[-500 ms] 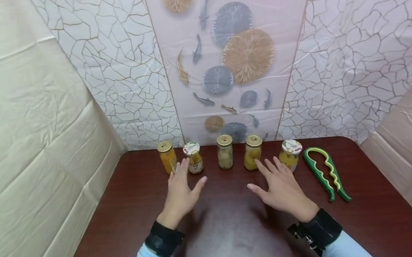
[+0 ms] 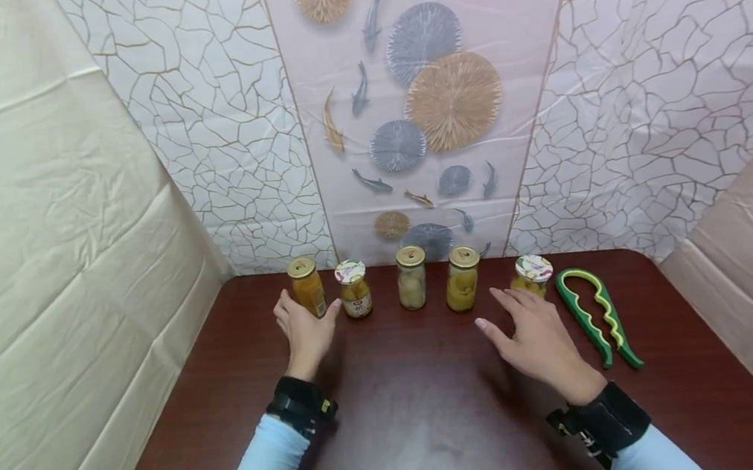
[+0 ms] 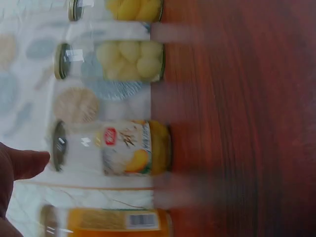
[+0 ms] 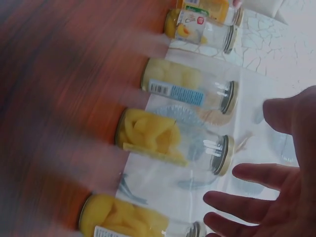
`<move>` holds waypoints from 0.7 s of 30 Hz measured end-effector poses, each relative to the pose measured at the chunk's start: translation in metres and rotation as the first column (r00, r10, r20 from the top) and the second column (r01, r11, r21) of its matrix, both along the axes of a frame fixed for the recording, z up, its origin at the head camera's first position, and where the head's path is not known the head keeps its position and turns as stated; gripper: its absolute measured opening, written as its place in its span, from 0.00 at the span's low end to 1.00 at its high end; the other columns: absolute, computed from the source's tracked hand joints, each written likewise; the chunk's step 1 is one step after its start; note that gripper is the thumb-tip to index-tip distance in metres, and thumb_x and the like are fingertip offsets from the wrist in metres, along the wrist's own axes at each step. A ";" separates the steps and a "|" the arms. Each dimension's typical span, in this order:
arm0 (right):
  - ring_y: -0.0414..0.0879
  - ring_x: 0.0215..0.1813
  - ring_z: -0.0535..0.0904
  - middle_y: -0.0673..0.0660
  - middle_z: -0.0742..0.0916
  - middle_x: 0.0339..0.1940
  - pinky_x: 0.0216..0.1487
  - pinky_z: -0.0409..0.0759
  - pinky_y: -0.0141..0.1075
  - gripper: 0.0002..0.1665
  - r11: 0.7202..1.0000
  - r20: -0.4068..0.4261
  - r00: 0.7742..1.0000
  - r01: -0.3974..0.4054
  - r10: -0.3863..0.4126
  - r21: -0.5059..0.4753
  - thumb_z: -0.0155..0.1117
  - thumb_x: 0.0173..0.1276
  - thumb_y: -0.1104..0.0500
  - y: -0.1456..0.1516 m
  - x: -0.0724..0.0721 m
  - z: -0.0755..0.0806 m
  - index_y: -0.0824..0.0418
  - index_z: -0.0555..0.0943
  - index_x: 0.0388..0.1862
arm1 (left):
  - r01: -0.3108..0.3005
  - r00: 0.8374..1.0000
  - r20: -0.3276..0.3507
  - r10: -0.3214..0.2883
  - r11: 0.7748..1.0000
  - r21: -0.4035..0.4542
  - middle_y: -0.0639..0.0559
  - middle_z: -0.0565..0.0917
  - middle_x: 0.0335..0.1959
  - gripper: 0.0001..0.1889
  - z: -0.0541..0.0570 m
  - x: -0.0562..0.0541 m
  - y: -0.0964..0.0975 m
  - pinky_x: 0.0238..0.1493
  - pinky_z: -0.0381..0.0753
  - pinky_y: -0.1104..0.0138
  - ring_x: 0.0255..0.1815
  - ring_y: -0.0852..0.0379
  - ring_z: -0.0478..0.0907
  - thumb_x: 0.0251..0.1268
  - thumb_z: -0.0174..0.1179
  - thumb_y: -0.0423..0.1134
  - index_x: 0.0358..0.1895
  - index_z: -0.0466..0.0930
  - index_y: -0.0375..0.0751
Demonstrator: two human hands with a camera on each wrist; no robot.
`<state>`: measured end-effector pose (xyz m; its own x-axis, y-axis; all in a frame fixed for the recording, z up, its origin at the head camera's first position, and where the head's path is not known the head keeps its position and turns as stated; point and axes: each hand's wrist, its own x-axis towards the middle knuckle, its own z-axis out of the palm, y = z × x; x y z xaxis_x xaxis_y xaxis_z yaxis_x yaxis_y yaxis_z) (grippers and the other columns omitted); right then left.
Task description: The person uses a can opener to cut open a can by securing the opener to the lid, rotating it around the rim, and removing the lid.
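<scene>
At the far left of a row of glass jars stands the orange-filled jar [image 2: 309,292] with a gold lid. My left hand [image 2: 306,334] is just in front of it, fingers and thumb spread to its two sides, gripping nothing. Right of it is a labelled fruit jar [image 2: 356,296] with a patterned lid; its label shows in the left wrist view. My right hand [image 2: 541,336] hovers with fingers extended, partly covering the rightmost jar [image 2: 533,272] of yellow fruit. In the right wrist view its fingers [image 4: 256,170] are apart and hold nothing.
Between the hands stand a jar of pale round fruit [image 2: 411,284] and a jar of yellow fruit pieces [image 2: 462,287], both gold-lidded. A green jar opener [image 2: 588,313] with yellow wavy inner edges lies at the right. A patterned cloth [image 2: 413,187] hangs behind the dark red table [image 2: 420,425].
My left hand has moved left, from in front of the patterned-lid jar to the orange-filled jar. My right hand has shifted a little right. The jars and opener stay in place.
</scene>
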<state>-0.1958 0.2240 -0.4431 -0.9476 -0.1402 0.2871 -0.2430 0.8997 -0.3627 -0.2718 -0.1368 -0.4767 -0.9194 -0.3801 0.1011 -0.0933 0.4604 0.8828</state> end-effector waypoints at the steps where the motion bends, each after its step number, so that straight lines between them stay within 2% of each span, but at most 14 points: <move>1: 0.72 0.76 0.71 0.74 0.80 0.72 0.73 0.66 0.72 0.40 1.000 -0.021 1.000 0.001 -0.002 -0.009 0.66 0.77 0.40 0.002 0.000 0.000 0.66 0.75 0.76 | -0.009 1.000 0.019 0.009 1.000 0.017 0.28 0.48 0.85 0.62 -0.002 -0.007 -0.002 0.86 0.53 0.39 0.87 0.31 0.47 0.66 0.75 0.54 0.87 0.38 0.34; 3: 0.71 0.75 0.72 0.73 0.82 0.70 0.73 0.67 0.72 0.38 1.000 -0.062 0.998 0.008 -0.010 -0.025 0.68 0.77 0.42 0.006 0.001 -0.001 0.67 0.77 0.73 | -0.021 0.998 0.052 0.019 0.999 0.046 0.29 0.46 0.86 0.65 -0.005 -0.022 -0.006 0.87 0.52 0.39 0.88 0.30 0.44 0.64 0.76 0.56 0.87 0.36 0.34; 6: 0.71 0.73 0.73 0.73 0.83 0.68 0.72 0.68 0.71 0.36 0.999 -0.103 0.995 0.014 -0.018 -0.034 0.69 0.76 0.44 0.012 0.002 -0.001 0.68 0.79 0.71 | -0.047 0.997 0.061 0.042 0.996 0.080 0.29 0.48 0.86 0.67 -0.011 -0.044 -0.010 0.87 0.52 0.40 0.89 0.31 0.45 0.61 0.78 0.57 0.87 0.37 0.35; 8: 0.71 0.73 0.73 0.73 0.84 0.67 0.73 0.68 0.71 0.35 0.999 -0.105 0.994 0.014 -0.018 -0.038 0.68 0.77 0.44 0.015 0.002 -0.001 0.68 0.80 0.70 | -0.065 0.997 0.049 0.060 0.991 0.113 0.31 0.54 0.85 0.64 -0.015 -0.056 -0.013 0.87 0.55 0.40 0.88 0.32 0.50 0.59 0.80 0.54 0.87 0.42 0.37; 10: 0.72 0.74 0.73 0.73 0.83 0.68 0.73 0.67 0.71 0.35 0.999 -0.100 0.995 0.014 -0.017 -0.036 0.67 0.77 0.43 0.017 0.002 -0.001 0.68 0.80 0.70 | -0.073 0.997 0.032 0.069 0.986 0.148 0.34 0.63 0.81 0.58 -0.019 -0.063 -0.016 0.84 0.62 0.41 0.85 0.35 0.59 0.59 0.81 0.50 0.84 0.50 0.39; 12: 0.72 0.74 0.73 0.73 0.83 0.68 0.74 0.67 0.71 0.35 0.999 -0.098 0.995 0.016 -0.019 -0.034 0.67 0.78 0.43 0.018 0.003 -0.002 0.68 0.80 0.70 | -0.067 0.998 0.028 0.063 0.981 0.182 0.37 0.71 0.77 0.51 -0.023 -0.068 -0.018 0.80 0.69 0.42 0.80 0.38 0.67 0.60 0.81 0.47 0.81 0.57 0.42; 15: 0.72 0.73 0.73 0.73 0.84 0.68 0.73 0.67 0.71 0.35 0.999 -0.103 0.994 0.026 -0.029 -0.030 0.67 0.77 0.44 0.021 0.004 -0.003 0.68 0.80 0.69 | -0.052 0.998 0.030 0.047 0.978 0.202 0.40 0.77 0.71 0.41 -0.027 -0.072 -0.020 0.76 0.74 0.43 0.75 0.40 0.74 0.63 0.79 0.43 0.75 0.64 0.43; 21: 0.73 0.74 0.73 0.75 0.83 0.69 0.73 0.67 0.72 0.36 0.998 -0.102 0.994 0.041 -0.044 -0.039 0.67 0.78 0.44 0.025 0.006 -0.003 0.70 0.79 0.70 | -0.012 0.999 0.045 0.003 0.980 0.201 0.41 0.77 0.71 0.36 -0.029 -0.074 -0.022 0.78 0.71 0.42 0.75 0.40 0.73 0.67 0.75 0.40 0.73 0.65 0.44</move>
